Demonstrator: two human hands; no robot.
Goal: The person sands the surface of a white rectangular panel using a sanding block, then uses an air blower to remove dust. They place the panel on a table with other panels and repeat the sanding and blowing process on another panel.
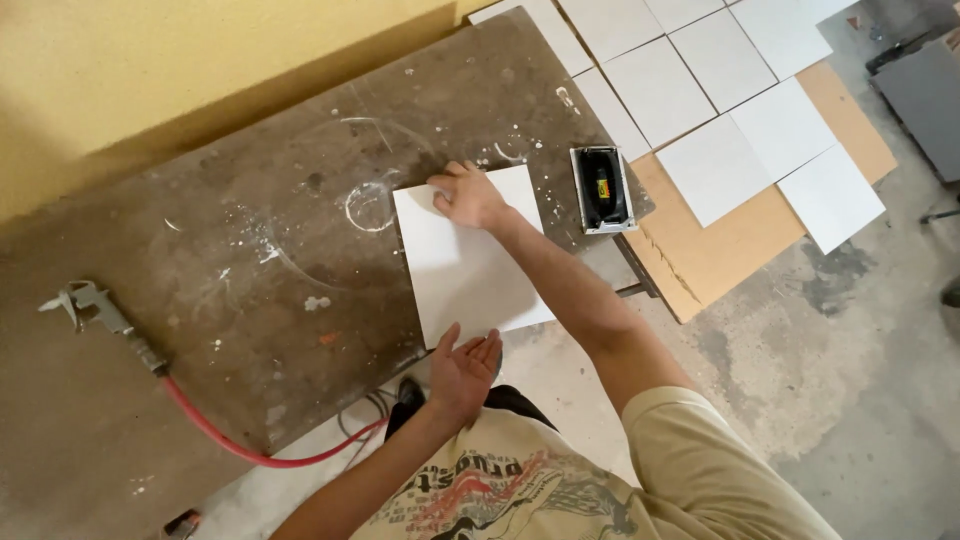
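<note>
A white square tile lies flat on a stained brown workbench, its near edge sticking out past the bench's front. My right hand rests on the tile's far edge, fingers curled down on it. At the tile's near edge my left hand is open, palm up, fingertips touching the tile's border. Neither hand lifts the tile off the bench.
A grey sanding block with a black handle sits at the bench's right end. An air blow gun with a red hose lies at the left. Several white tiles lie on cardboard on the concrete floor. A yellow wall runs behind.
</note>
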